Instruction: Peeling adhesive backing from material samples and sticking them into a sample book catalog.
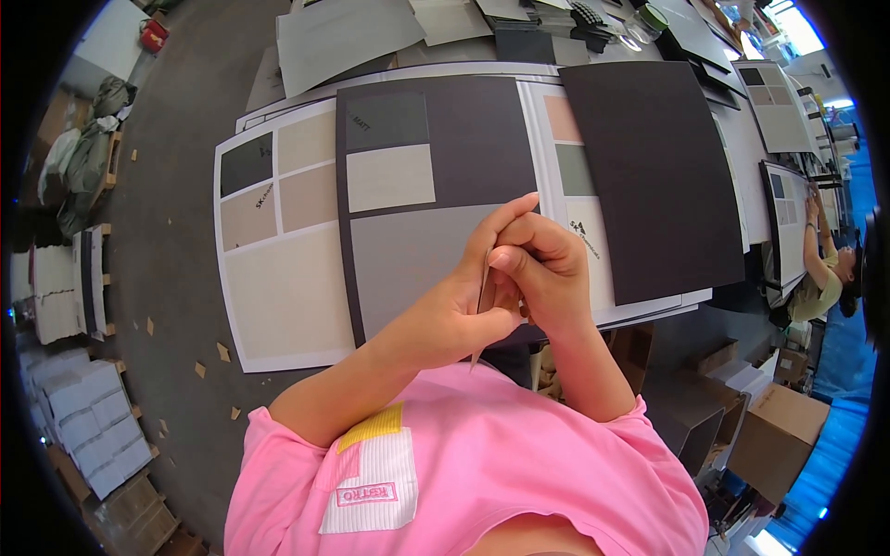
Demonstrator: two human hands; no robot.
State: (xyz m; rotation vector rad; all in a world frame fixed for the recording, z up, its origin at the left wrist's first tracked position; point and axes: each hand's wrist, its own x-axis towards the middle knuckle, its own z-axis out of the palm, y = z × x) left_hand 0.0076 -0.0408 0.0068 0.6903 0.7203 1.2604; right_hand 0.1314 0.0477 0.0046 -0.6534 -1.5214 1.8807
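Note:
Above the near edge of an open sample board (445,287), my two hands meet in front of my chest. My left hand (477,283) is closed around a thin flat piece (483,289), seen nearly edge-on, its face mostly hidden. Fingers curled in a pinch, my right hand (554,269) meets the left fingertips near the piece's upper edge; what it pinches is too small to make out. Under the hands lies a dark page with a dark grey swatch (387,120), a cream swatch (390,178) and a large grey swatch (408,255).
A white page with beige swatches (309,199) lies left, a dark cover sheet (654,185) right. Grey sheets (348,42) are stacked behind. A co-worker (820,278) handles another board (786,218) at far right. Cardboard boxes (777,435) stand lower right, wrapped stacks (88,408) at left.

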